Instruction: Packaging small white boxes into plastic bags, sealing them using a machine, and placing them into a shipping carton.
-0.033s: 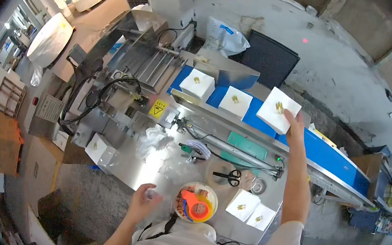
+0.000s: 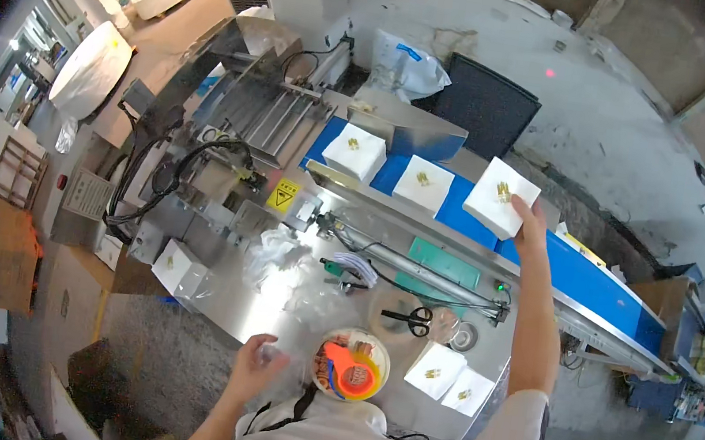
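Note:
My right hand point(image 2: 531, 226) grips the near right corner of a stack of white paper napkins point(image 2: 499, 190) with a gold print, held over the blue conveyor belt point(image 2: 602, 287). Two similar napkin stacks, a middle one point(image 2: 422, 185) and a left one point(image 2: 354, 153), sit on the belt. Low at the table's near edge, my left hand point(image 2: 255, 367) has bent fingers spread apart. Something clear shows between its thumb and fingers; whether it is held I cannot make out. Beside this hand stands a round tub point(image 2: 371, 347) with an orange plastic piece point(image 2: 350, 371) on top.
On the steel table lie black scissors point(image 2: 411, 318), a tape roll point(image 2: 464, 335), two napkin stacks point(image 2: 437, 370) and crumpled clear plastic point(image 2: 277, 255). A plastic-wrapped napkin stack point(image 2: 179, 268) is at the left edge. A metal bar point(image 2: 417, 267) crosses before the belt. Machinery point(image 2: 228, 150) stands left.

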Demonstrator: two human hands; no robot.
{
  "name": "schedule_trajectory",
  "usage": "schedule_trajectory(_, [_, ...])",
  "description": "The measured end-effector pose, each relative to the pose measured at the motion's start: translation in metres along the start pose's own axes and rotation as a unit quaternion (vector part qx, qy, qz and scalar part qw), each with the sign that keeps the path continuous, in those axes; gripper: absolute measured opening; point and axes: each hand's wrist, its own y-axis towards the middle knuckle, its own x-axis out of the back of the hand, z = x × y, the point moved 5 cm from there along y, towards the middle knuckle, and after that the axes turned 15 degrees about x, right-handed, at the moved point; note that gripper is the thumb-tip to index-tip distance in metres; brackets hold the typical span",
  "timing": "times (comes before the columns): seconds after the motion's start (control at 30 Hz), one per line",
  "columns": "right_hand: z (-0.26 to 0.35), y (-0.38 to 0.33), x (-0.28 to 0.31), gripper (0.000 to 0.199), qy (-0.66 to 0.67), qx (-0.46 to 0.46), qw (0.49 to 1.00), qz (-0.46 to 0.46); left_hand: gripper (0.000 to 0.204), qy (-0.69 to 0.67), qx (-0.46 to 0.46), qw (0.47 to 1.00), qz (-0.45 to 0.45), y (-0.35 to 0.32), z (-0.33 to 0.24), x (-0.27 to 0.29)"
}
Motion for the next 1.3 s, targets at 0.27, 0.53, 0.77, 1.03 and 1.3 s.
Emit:
schedule_trajectory(0.27, [-0.141, 0.057, 0.042, 0.055, -0.043, -0.238, 0.965, 0.097, 0.043, 0.048, 0.033, 0.996, -0.074, -0.011, -0.003, -0.015])
schedule_trajectory(0.53, [-0.176, 0.049, 0.024, 0.043, -0.043, -0.369, 0.920, 0.123, 0.041, 0.043, 0.075, 0.992, -0.087, -0.018, 0.002, -0.010])
schedule_trajectory(0.77, [-0.099, 0.084, 0.172, 0.065, -0.368, 0.095, 0.925, -0.008, 0.036, 0.148, 0.137, 0.964, -0.174, 0.021, 0.013, 0.061])
schedule_trajectory(1.03, [0.020, -0.110, 0.010, 0.053, -0.182, 0.113, 0.976, -0.034, 0.081, -0.073, 0.124, 0.876, -0.460, 0.092, 0.170, 0.343])
schedule_trajectory(1.3, [0.028, -0.298, -0.092, 0.036, -0.185, 0.028, 0.982, 0.014, 0.084, -0.089, 0.119, 0.905, -0.399, 0.177, 0.141, 0.357])
